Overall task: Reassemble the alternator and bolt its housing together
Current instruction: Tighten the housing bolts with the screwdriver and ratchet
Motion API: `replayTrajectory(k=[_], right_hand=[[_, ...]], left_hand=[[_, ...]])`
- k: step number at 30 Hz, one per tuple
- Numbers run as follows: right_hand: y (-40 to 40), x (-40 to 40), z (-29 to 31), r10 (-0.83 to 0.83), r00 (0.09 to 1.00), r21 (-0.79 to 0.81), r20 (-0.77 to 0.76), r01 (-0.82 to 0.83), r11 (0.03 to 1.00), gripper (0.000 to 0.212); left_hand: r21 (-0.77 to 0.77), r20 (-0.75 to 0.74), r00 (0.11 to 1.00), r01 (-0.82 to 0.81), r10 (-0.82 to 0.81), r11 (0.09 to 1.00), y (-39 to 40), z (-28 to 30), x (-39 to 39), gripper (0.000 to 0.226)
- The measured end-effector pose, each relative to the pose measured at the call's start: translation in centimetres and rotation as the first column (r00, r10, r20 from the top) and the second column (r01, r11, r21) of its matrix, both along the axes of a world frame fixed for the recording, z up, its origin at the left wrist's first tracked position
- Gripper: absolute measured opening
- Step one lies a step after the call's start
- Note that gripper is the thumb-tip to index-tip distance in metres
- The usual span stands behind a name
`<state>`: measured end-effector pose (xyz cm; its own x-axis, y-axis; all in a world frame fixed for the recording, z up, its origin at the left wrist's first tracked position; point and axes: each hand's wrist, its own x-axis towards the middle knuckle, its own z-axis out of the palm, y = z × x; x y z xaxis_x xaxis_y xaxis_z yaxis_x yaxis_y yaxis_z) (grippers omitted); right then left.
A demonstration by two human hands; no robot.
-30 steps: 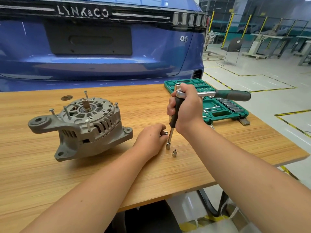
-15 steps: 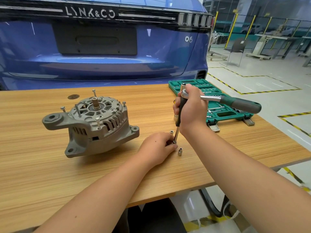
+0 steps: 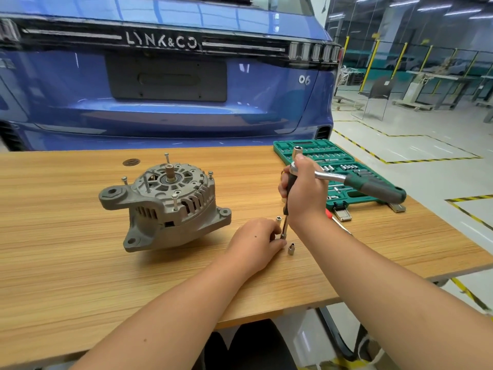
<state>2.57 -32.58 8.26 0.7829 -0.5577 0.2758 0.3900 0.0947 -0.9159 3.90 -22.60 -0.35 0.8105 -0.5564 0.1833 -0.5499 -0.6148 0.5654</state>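
The right hand [image 3: 304, 193] grips an upright extension bar [image 3: 286, 209] and ratchet [image 3: 346, 180] near the worktop's [image 3: 66, 263] right edge. The left hand's [image 3: 256, 243] fingers pinch a socket [image 3: 283, 235] at its tip. The alternator [image 3: 165, 206] sits mid-worktop.

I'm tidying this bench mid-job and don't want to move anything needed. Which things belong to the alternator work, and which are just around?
In use:
alternator
its raised bolts
ratchet, in right hand
extension
socket at its tip, in left hand
socket case

Lying about:
two loose sockets
red-handled tool
blue car
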Motion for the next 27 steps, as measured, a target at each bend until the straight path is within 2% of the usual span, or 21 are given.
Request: replayTrajectory(k=[3, 5, 6, 9, 12, 14, 17, 19, 22, 27], right_hand=[[0.9, -0.1, 1.3, 0.030, 0.999, -0.016, -0.038, -0.030, 0.999, 0.026], [2.3, -0.4, 3.0, 0.076, 0.996, 0.000, -0.042, -0.076, 0.997, 0.024], [3.2, -0.6, 4.1, 0.112, 0.993, 0.014, -0.038, -0.111, 0.994, 0.025], [6.2, -0.9, 8.1, 0.264, 0.964, 0.101, 0.034, -0.266, 0.959, 0.025], [9.3, -1.0, 11.8, 0.393, 0.915, 0.197, 0.096, -0.404, 0.893, 0.030], [11.1, -1.0, 13.4, 0.438, 0.891, 0.208, 0.117, -0.454, 0.867, 0.033], [13.3, -0.9, 14.4, 0.465, 0.878, 0.199, 0.116, -0.479, 0.855, 0.032], [14.3, -0.6, 14.6, 0.467, 0.877, 0.208, 0.115, -0.481, 0.852, 0.033], [14.9, -0.3, 14.6, 0.447, 0.888, 0.207, 0.110, -0.460, 0.864, 0.032], [14.8, 0.0, 15.0, 0.427, 0.896, 0.192, 0.124, -0.444, 0.875, 0.032]], left_hand=[[0.025, 0.087, 0.996, -0.012, 0.009, 1.000, 2.4, 1.1, -1.3, 0.036], [0.052, 0.235, 0.972, -0.004, -0.008, 0.999, 4.8, 3.0, -2.5, 0.033], [0.012, 0.331, 0.944, 0.004, -0.008, 1.000, 6.2, 4.2, -3.1, 0.028], [-0.161, 0.613, 0.783, -0.001, 0.101, 0.987, 10.9, 7.1, -4.7, 0.013], [-0.229, 0.731, 0.633, -0.123, 0.254, 0.966, 15.6, 8.5, -5.1, 0.013], [-0.239, 0.734, 0.591, -0.238, 0.336, 0.941, 17.8, 8.4, -4.9, 0.020], [-0.137, 0.673, 0.647, -0.369, 0.360, 0.919, 19.5, 7.4, -5.0, 0.041], [-0.086, 0.615, 0.712, -0.366, 0.338, 0.927, 20.0, 7.0, -5.0, 0.047], [-0.068, 0.576, 0.763, -0.311, 0.292, 0.948, 20.2, 6.7, -4.8, 0.052], [-0.094, 0.593, 0.736, -0.340, 0.327, 0.936, 19.0, 6.0, -5.1, 0.037]])
